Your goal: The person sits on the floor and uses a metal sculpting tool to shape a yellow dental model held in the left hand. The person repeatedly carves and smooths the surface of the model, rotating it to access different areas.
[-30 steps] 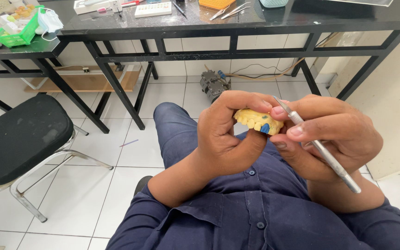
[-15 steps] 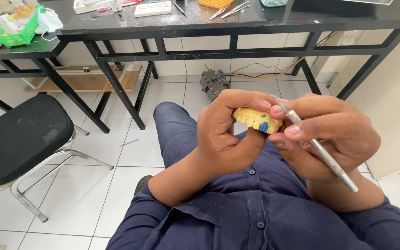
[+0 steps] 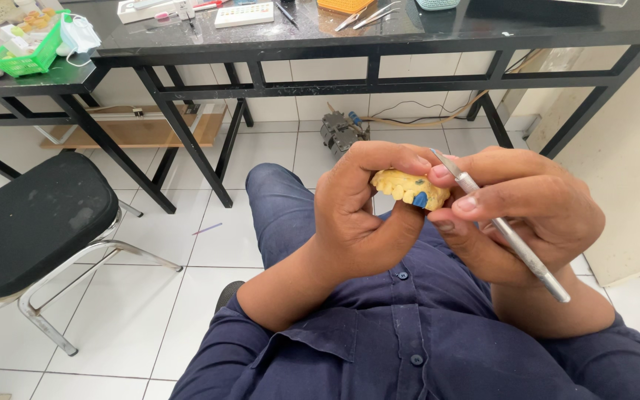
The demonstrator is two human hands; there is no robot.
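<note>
Two hands up over the lap: left hand point(image 3: 357, 222) clamped round yellow plaster teeth cast point(image 3: 407, 188) for steadiness, right hand point(image 3: 527, 215) pinching thin metal carving tool point(image 3: 509, 235) pen-style, tip at cast.

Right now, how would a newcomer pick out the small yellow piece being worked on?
Start at the person's lap in dark blue clothing. Above it, the left hand grips a pale yellow dental cast with moulded teeth. One blue tooth sets it apart from the silver tool in the right hand.

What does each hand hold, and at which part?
The left hand grips the yellow tooth model around its back and underside. The right hand holds a thin metal tool near its front end, like a pen.
</note>
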